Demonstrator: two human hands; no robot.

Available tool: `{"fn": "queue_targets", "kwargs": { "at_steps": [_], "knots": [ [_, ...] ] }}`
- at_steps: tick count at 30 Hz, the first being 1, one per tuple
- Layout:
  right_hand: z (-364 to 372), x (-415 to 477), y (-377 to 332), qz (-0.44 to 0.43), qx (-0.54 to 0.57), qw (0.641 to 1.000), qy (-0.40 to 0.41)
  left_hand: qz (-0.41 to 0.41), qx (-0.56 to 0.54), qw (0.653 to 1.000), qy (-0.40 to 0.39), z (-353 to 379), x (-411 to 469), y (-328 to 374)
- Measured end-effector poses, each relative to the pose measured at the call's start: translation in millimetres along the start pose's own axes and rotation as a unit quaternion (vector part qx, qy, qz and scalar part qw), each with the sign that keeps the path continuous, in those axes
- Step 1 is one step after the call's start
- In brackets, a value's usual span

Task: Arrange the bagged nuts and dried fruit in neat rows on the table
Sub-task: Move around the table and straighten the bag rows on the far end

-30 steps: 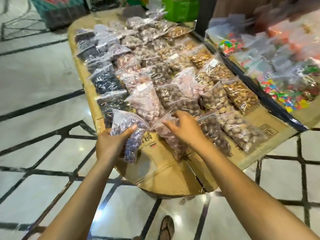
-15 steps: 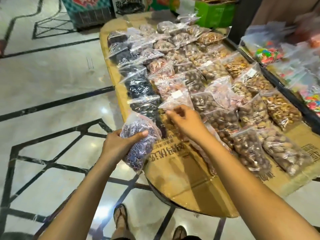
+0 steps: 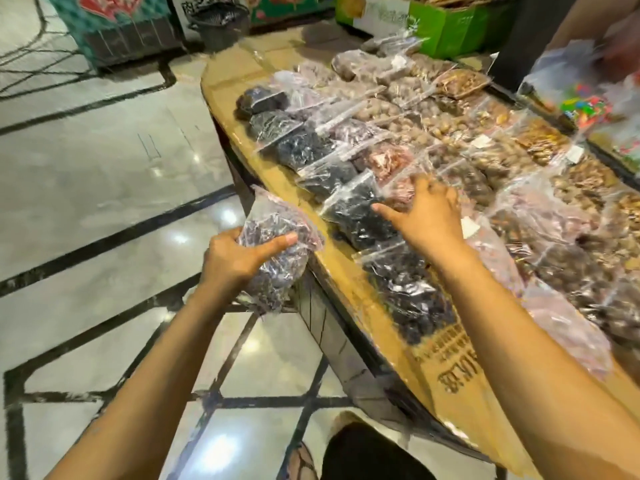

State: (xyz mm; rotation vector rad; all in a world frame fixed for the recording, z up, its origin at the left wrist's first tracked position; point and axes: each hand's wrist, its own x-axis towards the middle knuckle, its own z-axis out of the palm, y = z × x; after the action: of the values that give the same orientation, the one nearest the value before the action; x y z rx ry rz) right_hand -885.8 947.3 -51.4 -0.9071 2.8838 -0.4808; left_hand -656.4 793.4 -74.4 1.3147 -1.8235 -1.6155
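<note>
Hands first: left hand (image 3: 239, 258) is wrapped around a bag of dark dried fruit (image 3: 273, 220), thumb across the front. That bag hangs out past the table's left edge, over the tiled floor (image 3: 104, 168) rather than the table (image 3: 239, 81). Right hand (image 3: 429, 216) is spread flat, fingers fanned over a pinkish bag (image 3: 391, 161) in the second row and thumb reaching toward the row of dark fruit bags (image 3: 353, 209) along the left edge.

What I'd worry about from here:

- The held bag is slick, crinkly plastic with nothing under it. If the grip loosens on the way over, it lands on the floor, not the cardboard (image 3: 446, 386).
- Everything is shingled, each bag lapping onto the next. Push one with that flat right hand and the neighbours probably slide too, so the line goes crooked instead of straighter.
- The dark row sits close to the left edge, so squeezing another bag in could nudge the near ones off the side.
- The zip tops are too blurry to tell if they're sealed. A squeezed open one would spill.

Further right, the nut bags (image 3: 398, 112) look fairly tidy. Bags of coloured sweets (image 3: 585, 105) at the far right seem to be a separate pile.
</note>
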Motion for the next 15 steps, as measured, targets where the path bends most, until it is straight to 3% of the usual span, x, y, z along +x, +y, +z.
{"fn": "queue_targets", "kwargs": {
  "at_steps": [6, 15],
  "knots": [
    [15.1, 50.4, -43.1, 0.046, -0.043, 0.998, -0.009, 0.029, -0.011, 0.999, -0.045, -24.5, 102.7, 26.1],
    [56.7, 207.3, -163.2, 0.047, -0.049, 0.998, 0.017, 0.088, -0.044, 0.993, -0.061, -70.8, 282.0, 78.7]
  ]
}}
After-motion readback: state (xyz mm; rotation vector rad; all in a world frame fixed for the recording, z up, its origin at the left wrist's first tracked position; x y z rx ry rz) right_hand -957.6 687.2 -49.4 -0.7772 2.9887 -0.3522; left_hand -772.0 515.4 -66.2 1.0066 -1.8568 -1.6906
